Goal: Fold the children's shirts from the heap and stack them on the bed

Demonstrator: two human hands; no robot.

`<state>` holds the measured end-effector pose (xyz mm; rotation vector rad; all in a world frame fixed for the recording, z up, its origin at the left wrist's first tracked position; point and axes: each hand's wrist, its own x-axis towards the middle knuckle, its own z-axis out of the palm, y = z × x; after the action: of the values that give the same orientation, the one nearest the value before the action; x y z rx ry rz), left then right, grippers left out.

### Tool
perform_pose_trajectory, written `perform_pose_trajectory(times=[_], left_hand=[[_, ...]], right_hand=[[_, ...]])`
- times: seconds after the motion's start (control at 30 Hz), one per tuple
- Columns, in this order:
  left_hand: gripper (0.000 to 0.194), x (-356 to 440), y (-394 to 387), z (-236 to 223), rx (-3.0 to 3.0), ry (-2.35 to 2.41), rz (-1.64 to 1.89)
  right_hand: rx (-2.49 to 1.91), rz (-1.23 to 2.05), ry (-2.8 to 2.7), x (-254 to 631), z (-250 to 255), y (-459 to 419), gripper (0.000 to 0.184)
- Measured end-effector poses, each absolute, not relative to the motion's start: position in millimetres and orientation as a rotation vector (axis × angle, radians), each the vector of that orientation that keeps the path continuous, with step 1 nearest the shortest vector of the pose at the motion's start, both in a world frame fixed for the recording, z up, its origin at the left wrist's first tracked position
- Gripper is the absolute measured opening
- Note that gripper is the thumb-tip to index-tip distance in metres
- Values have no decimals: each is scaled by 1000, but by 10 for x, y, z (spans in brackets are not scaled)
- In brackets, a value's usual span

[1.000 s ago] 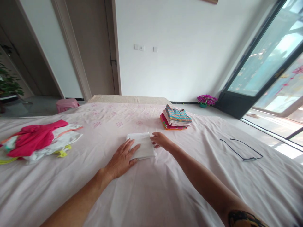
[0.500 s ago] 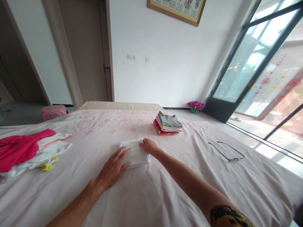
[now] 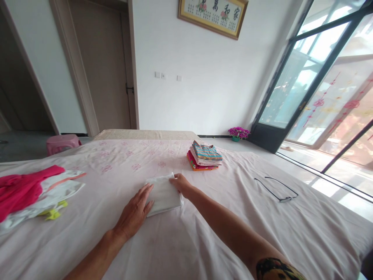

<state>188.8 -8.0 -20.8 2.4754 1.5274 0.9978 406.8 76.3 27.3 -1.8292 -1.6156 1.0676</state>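
Observation:
A folded white garment lies flat on the pale pink sheet in front of me. At its left edge rests my left hand, open, fingers stretched along the side and thumb at the near left corner. My right hand pinches the far right corner of the garment between thumb and fingers; its lower fingers are partly hidden. Beyond it to the right stands a stack of folded clothes with a blue striped shirt on top.
A loose heap of clothes, red, white and yellow, lies at the left. Eyeglasses rest on the sheet at the right. A pink stool stands beyond the left edge, and a pot of purple flowers by the glass door.
My right hand has moved from beside the garment's right edge to grip its far corner. My left hand has slid off its top to the left edge. The camera view has tilted up and turned right.

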Motion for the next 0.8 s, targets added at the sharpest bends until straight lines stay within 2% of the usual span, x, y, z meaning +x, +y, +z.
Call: perform_pose_trajectory(times=[0.27, 0.5, 0.67, 0.8], left_hand=[[46, 1880, -88, -166, 2436, 1521, 1034], [46, 1889, -76, -190, 2448, 1527, 1021], [46, 1874, -60, -215, 2478, 1498, 1023], [44, 1874, -53, -212, 2478, 1508, 1022]], right_hand=[[-1741, 1384, -1488, 4109, 425, 788, 7], [-1692, 1264, -1537, 4102, 354, 745, 11], [-1675, 1328, -1550, 4134, 359, 712, 12], [-1692, 1275, -1521, 4125, 300, 700, 18]])
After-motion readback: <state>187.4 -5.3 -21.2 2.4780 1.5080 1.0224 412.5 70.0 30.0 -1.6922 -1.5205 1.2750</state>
